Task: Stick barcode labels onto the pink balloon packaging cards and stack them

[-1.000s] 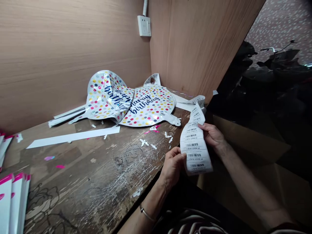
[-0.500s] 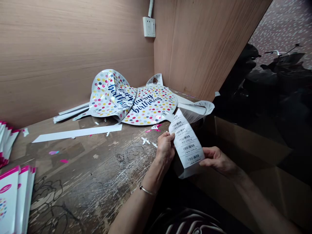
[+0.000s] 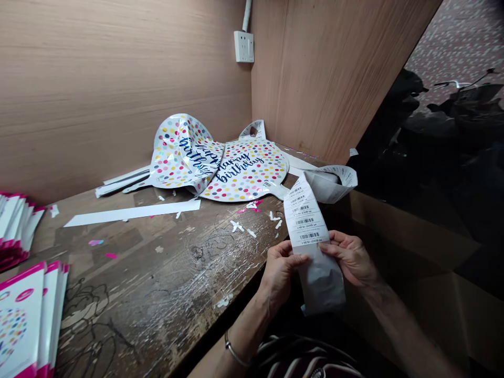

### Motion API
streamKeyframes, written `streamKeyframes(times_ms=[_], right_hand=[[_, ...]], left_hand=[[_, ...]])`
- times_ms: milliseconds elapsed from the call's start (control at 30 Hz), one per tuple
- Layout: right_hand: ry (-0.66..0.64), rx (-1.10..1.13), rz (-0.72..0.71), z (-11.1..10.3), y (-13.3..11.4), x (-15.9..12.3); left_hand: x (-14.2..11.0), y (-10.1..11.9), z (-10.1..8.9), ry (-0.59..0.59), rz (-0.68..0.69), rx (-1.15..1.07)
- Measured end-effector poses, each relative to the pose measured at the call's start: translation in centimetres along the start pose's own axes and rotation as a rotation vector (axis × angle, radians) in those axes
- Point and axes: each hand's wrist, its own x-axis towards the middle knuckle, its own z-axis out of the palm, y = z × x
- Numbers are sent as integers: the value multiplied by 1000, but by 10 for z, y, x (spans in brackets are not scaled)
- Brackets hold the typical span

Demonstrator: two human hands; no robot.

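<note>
A strip of barcode labels (image 3: 305,215) hangs over the table's front edge, its lower part bare grey-white backing. My left hand (image 3: 281,270) pinches the strip's left edge, thumb on top, where the labels end. On the opposite edge, my right hand (image 3: 350,257) grips the strip between thumb and fingers. The strip's upper end lies by the tail of a flat foil balloon (image 3: 252,170) printed "happy birthday" with coloured dots. Another, creased dotted balloon (image 3: 177,152) overlaps it on the left. Behind the strip, more label strip (image 3: 334,184) curls in a loop.
Pink-and-white packets (image 3: 23,320) stand in stacks at the left. A long white paper strip (image 3: 134,213) and paper scraps (image 3: 236,227) lie on the worn wooden table (image 3: 157,294). Wooden panels (image 3: 118,79) rise behind, with a socket (image 3: 244,47). A cardboard box (image 3: 417,304) sits lower right.
My left hand has slid down the strip to the end of the labels. My right hand has shifted slightly, and more bare backing now shows below. The view has moved a little.
</note>
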Motion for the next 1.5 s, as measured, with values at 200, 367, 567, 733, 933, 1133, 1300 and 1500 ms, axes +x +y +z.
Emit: streamKeyframes(times_ms=[200, 367, 567, 733, 933, 1133, 1300, 1500], right_hand=[[-42, -126, -63, -3, 10, 0], [345, -776, -796, -13, -7, -11], [-132, -1253, -1437, 22, -30, -17], [-300, -1265, -1379, 41, -9, -2], [-238, -1163, -1390, 36, 6, 4], [-150, -1205, -1413, 38, 16, 1], [-99, -1106, -1268, 42, 24, -3], [5, -703, -568, 26, 18, -2]], left_hand=[[-2, 12, 4, 59, -21, 79], [-12, 31, 7, 131, -42, 219], [-19, 44, 7, 134, -26, 299], [-21, 46, 2, 110, 32, 415], [-23, 50, -3, 21, 85, 654], [-23, 44, -5, 17, 97, 716], [-23, 42, -6, 10, 73, 730], [-24, 20, -16, 19, -84, 654]])
